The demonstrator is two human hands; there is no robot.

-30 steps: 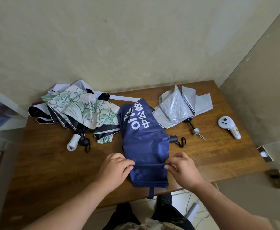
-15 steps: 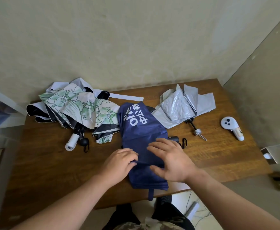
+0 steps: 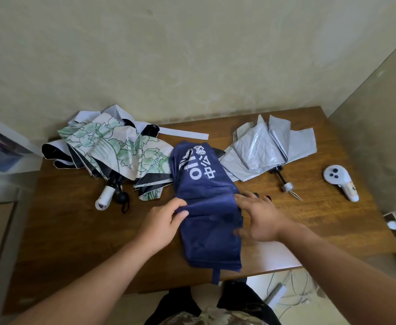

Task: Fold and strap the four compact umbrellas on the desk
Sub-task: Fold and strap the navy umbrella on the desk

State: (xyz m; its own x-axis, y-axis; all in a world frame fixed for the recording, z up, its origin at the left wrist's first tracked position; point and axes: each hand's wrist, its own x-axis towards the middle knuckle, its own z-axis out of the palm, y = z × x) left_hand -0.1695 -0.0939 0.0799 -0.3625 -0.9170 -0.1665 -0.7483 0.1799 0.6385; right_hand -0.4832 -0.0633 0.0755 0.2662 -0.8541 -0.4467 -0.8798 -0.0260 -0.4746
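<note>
Half a second ago your right hand [image 3: 261, 215] lay flat across the middle of the navy umbrella [image 3: 209, 205]; it has since slid off to the canopy's right edge, fingers spread and a little motion-blurred, while your left hand [image 3: 163, 222] has kept its place on the left edge.

Going left to right: the floral umbrella [image 3: 119, 148] lies loose at the desk's far left over a white-and-black one [image 3: 58, 156], both unstrapped, their handles pointing toward you. Your left hand pinches a fold of navy fabric between thumb and fingers. The navy umbrella lies lengthwise in the middle of the desk [image 3: 75, 231], its near end hanging just over the front edge with the strap [image 3: 215, 275] dangling there. Your right hand presses the opposite edge with open fingers; whether the thumb tucks under the cloth I cannot tell. Beyond it lies the silver umbrella [image 3: 267, 148], also loose, and a white controller [image 3: 341, 182] well apart.

To do this fold well, I'd judge you should hold the left pinch firm as an anchor, sweep the right side's panels flat and in one direction, then roll snugly toward the strap so that it reaches round.
</note>
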